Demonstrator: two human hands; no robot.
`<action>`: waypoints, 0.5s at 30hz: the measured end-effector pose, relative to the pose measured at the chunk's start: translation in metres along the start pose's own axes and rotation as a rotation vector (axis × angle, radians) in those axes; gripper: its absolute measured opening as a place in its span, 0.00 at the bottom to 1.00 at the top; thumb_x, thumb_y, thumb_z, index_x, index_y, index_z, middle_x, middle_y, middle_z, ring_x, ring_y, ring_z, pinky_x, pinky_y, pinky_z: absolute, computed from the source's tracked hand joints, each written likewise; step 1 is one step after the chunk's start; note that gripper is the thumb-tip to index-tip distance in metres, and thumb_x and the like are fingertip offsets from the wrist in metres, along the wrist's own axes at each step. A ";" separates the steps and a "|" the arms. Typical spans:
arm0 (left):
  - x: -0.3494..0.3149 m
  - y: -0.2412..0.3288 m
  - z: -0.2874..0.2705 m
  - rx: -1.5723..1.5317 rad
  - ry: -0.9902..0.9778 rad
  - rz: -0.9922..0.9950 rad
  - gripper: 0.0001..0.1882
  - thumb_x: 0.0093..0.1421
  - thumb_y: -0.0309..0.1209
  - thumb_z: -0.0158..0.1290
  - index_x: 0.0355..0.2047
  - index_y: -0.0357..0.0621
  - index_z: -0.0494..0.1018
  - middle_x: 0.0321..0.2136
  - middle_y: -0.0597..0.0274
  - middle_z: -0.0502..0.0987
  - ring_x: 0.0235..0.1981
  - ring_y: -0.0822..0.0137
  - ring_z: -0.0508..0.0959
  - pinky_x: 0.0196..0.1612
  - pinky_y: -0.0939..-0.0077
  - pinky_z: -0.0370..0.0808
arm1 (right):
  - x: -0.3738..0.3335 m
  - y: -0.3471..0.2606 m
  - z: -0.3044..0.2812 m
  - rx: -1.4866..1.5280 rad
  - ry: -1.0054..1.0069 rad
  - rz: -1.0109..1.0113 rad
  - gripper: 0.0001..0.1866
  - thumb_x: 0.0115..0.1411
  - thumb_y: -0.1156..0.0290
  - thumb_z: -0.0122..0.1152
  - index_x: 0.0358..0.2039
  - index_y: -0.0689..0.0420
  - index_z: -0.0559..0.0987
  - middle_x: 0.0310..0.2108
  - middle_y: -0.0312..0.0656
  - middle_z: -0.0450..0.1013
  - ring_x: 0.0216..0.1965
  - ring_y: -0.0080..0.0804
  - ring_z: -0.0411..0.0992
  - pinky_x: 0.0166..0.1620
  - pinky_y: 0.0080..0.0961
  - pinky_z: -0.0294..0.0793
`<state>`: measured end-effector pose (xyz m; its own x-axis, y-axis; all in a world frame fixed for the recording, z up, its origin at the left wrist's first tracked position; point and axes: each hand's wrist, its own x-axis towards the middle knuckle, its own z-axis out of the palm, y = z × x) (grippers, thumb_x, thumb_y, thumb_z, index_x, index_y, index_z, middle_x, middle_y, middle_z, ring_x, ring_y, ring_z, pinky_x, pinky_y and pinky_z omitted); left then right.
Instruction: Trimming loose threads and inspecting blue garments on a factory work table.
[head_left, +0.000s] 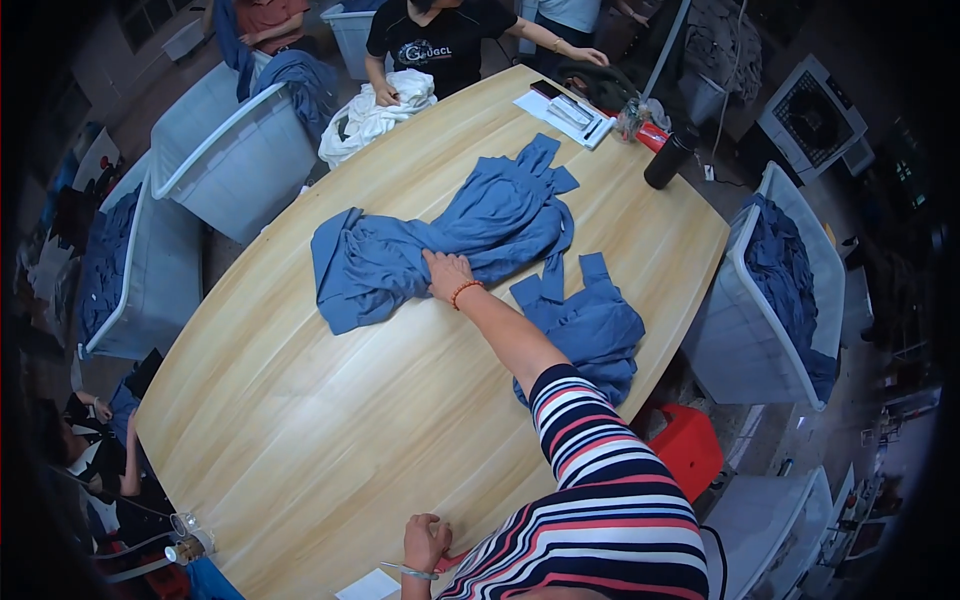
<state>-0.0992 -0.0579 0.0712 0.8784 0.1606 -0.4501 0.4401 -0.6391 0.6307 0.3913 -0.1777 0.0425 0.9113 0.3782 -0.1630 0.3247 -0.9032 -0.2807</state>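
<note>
A blue garment [385, 262] lies bunched lengthwise across the middle of the table, its nearer left end spread wider. My right hand [450, 274], with a beaded bracelet at the wrist, reaches onto its lower edge, the fingers closed on the cloth. Just right of my forearm rests a second blue garment [595, 330], crumpled in a heap. Low in the view, my left hand [426, 543] is at the near table edge, fingers curled. A small red item shows beside it; what the hand holds, if anything, I cannot make out.
The wooden table [330, 440] has rounded sides. A dark bottle [670, 160] and a white tray [575, 118] stand at its far right. Large bins [235, 150] with blue cloth flank it. A person [430, 45] across handles white cloth [375, 115]. A red stool [688, 450] is at right.
</note>
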 end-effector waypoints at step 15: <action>0.028 0.022 -0.005 0.066 0.007 0.135 0.13 0.49 0.34 0.58 0.31 0.39 0.74 0.32 0.47 0.73 0.38 0.48 0.72 0.42 0.61 0.69 | -0.138 -0.027 0.038 0.026 -0.068 -0.364 0.29 0.43 0.66 0.67 0.46 0.53 0.67 0.39 0.44 0.68 0.43 0.42 0.69 0.44 0.38 0.65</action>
<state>-0.0639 -0.0638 0.0750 0.9304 0.0750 -0.3588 0.3044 -0.7034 0.6423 0.2475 -0.1976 0.0362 0.7179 0.6874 -0.1100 0.6174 -0.7017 -0.3556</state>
